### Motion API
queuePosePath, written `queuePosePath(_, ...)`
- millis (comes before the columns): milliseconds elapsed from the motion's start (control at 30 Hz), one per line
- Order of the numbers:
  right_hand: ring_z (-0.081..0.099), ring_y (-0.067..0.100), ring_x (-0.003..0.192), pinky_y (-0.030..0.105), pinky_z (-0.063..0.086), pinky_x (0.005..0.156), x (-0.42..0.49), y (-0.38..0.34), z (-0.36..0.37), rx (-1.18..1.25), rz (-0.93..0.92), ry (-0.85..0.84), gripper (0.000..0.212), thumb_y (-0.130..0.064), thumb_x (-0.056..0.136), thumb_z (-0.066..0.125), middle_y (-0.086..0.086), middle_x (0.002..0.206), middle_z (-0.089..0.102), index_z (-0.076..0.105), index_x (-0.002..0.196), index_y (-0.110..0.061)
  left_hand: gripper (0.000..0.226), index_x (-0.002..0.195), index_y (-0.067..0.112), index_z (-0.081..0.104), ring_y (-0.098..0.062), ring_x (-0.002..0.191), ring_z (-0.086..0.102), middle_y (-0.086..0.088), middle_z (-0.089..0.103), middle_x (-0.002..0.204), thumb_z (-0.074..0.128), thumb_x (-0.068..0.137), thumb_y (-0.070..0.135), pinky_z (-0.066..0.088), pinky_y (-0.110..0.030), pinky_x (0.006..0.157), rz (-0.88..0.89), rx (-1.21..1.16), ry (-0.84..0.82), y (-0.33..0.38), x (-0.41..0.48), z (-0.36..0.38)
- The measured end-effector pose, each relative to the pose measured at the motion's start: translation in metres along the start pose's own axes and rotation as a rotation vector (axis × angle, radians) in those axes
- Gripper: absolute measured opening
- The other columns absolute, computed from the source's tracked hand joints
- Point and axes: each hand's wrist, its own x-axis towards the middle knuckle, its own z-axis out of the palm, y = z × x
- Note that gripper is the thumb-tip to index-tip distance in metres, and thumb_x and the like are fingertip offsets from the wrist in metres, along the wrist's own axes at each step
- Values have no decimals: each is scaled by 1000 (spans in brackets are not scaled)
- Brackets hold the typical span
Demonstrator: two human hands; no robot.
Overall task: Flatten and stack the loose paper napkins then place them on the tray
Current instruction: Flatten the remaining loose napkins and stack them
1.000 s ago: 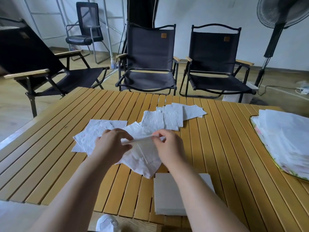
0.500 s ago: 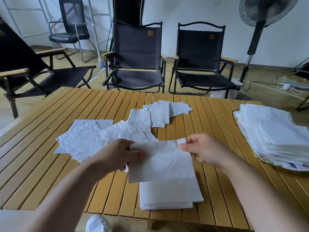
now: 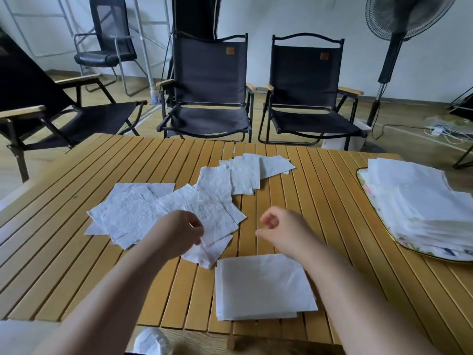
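Several loose, crinkled white napkins [image 3: 143, 213] lie overlapping across the middle of the slatted wooden table [image 3: 320, 201]. My left hand [image 3: 179, 234] reaches onto their near edge and pinches one loose napkin [image 3: 217, 226] with curled fingers. Near the front edge lies a neat stack of flattened napkins [image 3: 263, 285]. My right hand [image 3: 284, 229] hovers just beyond that stack, fingers loosely curled and holding nothing. At the right edge a floral tray [image 3: 364, 184] carries a tall pile of napkins [image 3: 419, 201].
Two black folding chairs [image 3: 210, 98] stand behind the table, a third [image 3: 51, 116] at the left. A standing fan [image 3: 394, 47] and floor cables are at the back right. Something white and crumpled [image 3: 151, 342] shows below the table's front edge.
Both hands held one napkin stretched flat over the stack; it now lies on the stack. My left hand has gone to the loose napkins and my right hand has lifted away.
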Motion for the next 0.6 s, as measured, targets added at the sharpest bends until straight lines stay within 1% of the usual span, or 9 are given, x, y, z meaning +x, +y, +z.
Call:
queuePosePath(33,61,12,85,22,46,61,3,-8,11,19,-30,-11,21,-32,88,75,-9,97,63,63,105,-26,16,88,23,70,-15,72,65,6,72,83,57,91,14,48,-25,56,-10,-8,38,-6,3,-4)
queuePosePath(100,62,15,90,25,48,68,8,-23,33,29,-74,-32,29,-33,87,76,-8,102,64,62,112,-26,21,95,25,68,-13,77,61,7,66,88,54,90,10,45,-25,58,-30,-19,88,-17,7,-10)
queuePosePath(167,61,16,95,28,50,75,13,-35,53,17,-90,-51,37,-37,84,76,-6,110,61,62,116,-25,23,100,26,67,-14,82,60,10,62,88,53,91,10,50,-27,65,-47,-41,113,-26,10,-13)
queuePosePath(200,60,16,97,30,51,79,15,-40,62,0,-98,-57,38,-40,83,76,-6,112,60,61,115,-25,23,101,26,66,-14,85,60,9,63,90,53,91,11,52,-29,70,-50,-48,118,-29,11,-13)
queuePosePath(267,59,18,100,35,53,85,16,-48,77,-96,-129,-44,32,-41,85,71,-5,114,59,62,111,-26,23,104,26,66,-15,89,60,5,64,96,53,91,11,54,-30,75,-40,-50,119,-31,12,-13)
queuePosePath(333,57,21,102,40,51,89,16,-55,88,-232,-171,-4,24,-40,88,65,-2,115,59,64,107,-24,24,108,24,65,-14,88,59,5,62,94,53,92,11,50,-28,70,-18,-55,118,-30,12,-11)
queuePosePath(400,56,23,103,40,48,90,16,-59,92,-291,-186,22,22,-39,91,61,-1,113,60,66,105,-23,26,110,24,65,-13,85,59,5,61,95,52,92,10,47,-27,64,-2,-66,121,-30,13,-10)
queuePosePath(500,59,23,97,39,50,88,16,-59,90,-298,-207,45,16,-32,93,59,-1,109,63,70,99,-21,28,112,26,65,-17,76,62,4,65,102,55,93,7,47,-25,55,31,-70,128,-33,15,-8)
queuePosePath(600,59,21,91,37,52,85,13,-54,78,-261,-226,0,11,-26,93,59,-3,105,61,67,96,-19,36,118,30,63,-12,78,60,6,60,110,64,91,6,42,-19,50,104,-24,113,-35,15,-4)
